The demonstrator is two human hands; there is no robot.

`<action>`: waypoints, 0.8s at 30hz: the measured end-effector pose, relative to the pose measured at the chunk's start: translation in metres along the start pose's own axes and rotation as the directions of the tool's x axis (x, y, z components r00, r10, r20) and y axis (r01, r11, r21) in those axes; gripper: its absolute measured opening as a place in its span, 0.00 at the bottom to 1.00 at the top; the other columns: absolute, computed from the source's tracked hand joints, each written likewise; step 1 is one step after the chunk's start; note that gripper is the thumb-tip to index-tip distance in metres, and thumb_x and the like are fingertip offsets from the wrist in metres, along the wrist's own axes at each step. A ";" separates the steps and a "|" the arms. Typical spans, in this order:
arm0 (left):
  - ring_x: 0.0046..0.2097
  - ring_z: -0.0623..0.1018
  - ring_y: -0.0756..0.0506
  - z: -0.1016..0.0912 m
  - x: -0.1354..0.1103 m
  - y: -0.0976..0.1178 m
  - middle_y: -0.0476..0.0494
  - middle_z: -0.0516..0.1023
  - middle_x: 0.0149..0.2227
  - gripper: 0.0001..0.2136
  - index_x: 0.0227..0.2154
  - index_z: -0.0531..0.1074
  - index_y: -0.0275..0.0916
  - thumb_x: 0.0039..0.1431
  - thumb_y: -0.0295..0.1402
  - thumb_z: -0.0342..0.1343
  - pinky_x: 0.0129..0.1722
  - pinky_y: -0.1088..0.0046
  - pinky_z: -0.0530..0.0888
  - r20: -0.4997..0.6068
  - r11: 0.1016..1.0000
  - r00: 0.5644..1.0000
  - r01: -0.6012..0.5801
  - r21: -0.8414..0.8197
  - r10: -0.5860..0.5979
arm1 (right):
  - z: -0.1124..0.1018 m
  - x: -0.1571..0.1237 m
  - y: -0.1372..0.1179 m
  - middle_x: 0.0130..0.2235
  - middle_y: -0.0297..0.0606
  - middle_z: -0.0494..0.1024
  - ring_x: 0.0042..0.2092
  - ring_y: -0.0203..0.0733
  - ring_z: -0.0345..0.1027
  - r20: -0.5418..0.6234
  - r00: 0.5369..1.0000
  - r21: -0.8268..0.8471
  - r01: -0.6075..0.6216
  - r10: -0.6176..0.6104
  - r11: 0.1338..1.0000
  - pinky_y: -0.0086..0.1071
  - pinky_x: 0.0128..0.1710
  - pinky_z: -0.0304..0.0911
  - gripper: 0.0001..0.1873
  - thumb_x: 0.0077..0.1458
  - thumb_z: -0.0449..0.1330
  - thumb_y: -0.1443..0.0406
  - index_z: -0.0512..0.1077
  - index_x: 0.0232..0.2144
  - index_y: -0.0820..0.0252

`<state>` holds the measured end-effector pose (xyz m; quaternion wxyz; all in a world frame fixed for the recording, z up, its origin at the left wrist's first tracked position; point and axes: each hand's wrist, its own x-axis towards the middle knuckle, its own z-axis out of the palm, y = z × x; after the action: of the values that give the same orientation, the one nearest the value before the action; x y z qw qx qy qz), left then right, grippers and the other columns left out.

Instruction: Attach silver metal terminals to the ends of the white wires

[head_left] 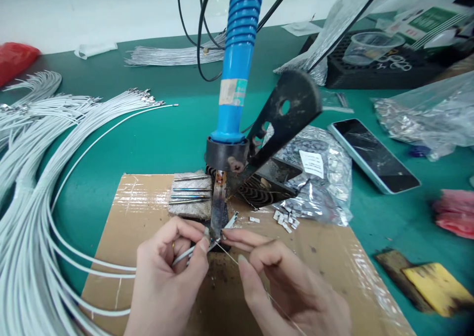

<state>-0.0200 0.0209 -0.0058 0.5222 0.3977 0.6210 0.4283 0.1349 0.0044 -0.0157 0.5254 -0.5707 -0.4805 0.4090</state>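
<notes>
At nine o'clock from the tip of the blue-handled soldering iron [239,64], a thick bundle of white cables [40,237] curves over the green counter [174,133]. At eight o'clock, the left hand [172,272] pinches one white cable [183,255] near its end, just beside the tip. Metal rods [190,196] lie at eleven o'clock. At four o'clock, the right hand [289,277], fingers drawn close, holds a thin wire [230,257] leading to the tip. Small metal pieces [287,220] lie near three o'clock, a phone [375,156] at two.
</notes>
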 end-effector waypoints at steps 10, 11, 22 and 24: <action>0.26 0.73 0.54 -0.004 0.002 -0.003 0.47 0.82 0.36 0.06 0.28 0.78 0.39 0.61 0.29 0.62 0.25 0.83 0.68 0.013 0.997 0.997 -0.073 0.037 0.072 | 0.003 0.000 -0.002 0.44 0.33 0.87 0.44 0.37 0.84 0.001 1.000 0.045 0.011 -0.011 0.999 0.19 0.49 0.72 0.12 0.59 0.63 0.69 0.70 0.24 0.53; 0.26 0.72 0.54 -0.004 0.001 -0.004 0.47 0.82 0.36 0.06 0.28 0.78 0.39 0.62 0.30 0.63 0.24 0.83 0.68 0.016 0.998 0.998 -0.061 0.026 0.060 | 0.004 0.000 -0.002 0.43 0.33 0.87 0.44 0.37 0.84 -0.004 1.000 0.044 0.017 -0.016 0.999 0.19 0.48 0.72 0.12 0.59 0.63 0.69 0.70 0.24 0.53; 0.26 0.72 0.55 -0.006 0.000 -0.005 0.47 0.82 0.38 0.06 0.29 0.78 0.40 0.62 0.31 0.63 0.25 0.82 0.68 0.016 0.998 0.998 -0.063 0.021 0.063 | 0.006 -0.001 -0.001 0.44 0.30 0.87 0.44 0.35 0.84 -0.031 0.999 0.046 0.032 -0.030 0.998 0.19 0.48 0.72 0.12 0.58 0.63 0.69 0.70 0.24 0.52; 0.27 0.73 0.54 -0.006 0.000 -0.005 0.47 0.83 0.38 0.06 0.29 0.78 0.40 0.63 0.31 0.63 0.25 0.82 0.68 0.019 0.998 0.998 -0.063 0.021 0.063 | 0.005 -0.001 0.000 0.44 0.32 0.87 0.44 0.37 0.84 -0.031 0.999 0.047 0.039 -0.038 0.998 0.20 0.48 0.73 0.12 0.59 0.63 0.69 0.70 0.24 0.52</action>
<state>-0.0262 0.0186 -0.0101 0.5100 0.4266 0.6079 0.4341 0.1299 0.0047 -0.0163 0.5538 -0.5548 -0.4736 0.4016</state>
